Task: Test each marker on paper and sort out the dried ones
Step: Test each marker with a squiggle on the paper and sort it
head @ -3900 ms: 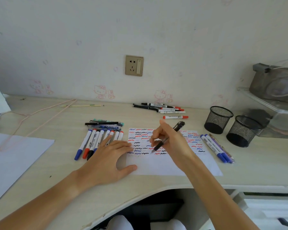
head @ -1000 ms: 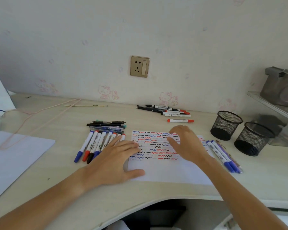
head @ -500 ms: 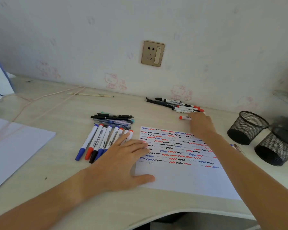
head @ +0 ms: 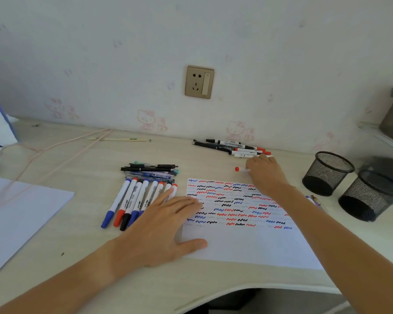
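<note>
Fingers (head: 182,201) of the left hand (head: 161,232) lie straight and slightly spread, pressed flat on the left edge of the test paper (head: 247,243), with the thumb on the sheet nearer the desk's front edge. Right hand (head: 264,172) reaches past the paper's far edge and covers most of a red-capped marker (head: 237,169); only the red end and a short piece of white barrel show to its left. Whether the right fingers curl round this marker or merely rest on it cannot be told, since the back of the hand hides them.

Test paper: white sheet near the front edge of the desk (head: 82,223), its far half filled with rows of short red, blue and black squiggles.

Marker row (head: 136,200): white-barrelled markers with blue, red and black caps, side by side just left of the paper, partly under the left fingers. Beyond them lies a pen bundle (head: 150,169), crosswise to the row.

Far group (head: 234,148): several black and red-capped markers lying near the desk's back edge, against the wall, just beyond the right hand.

Two black mesh cups (head: 327,173) stand toward the right edge. A second white sheet (head: 21,218) lies at the left edge. A wall socket (head: 199,81) sits above the desk.
</note>
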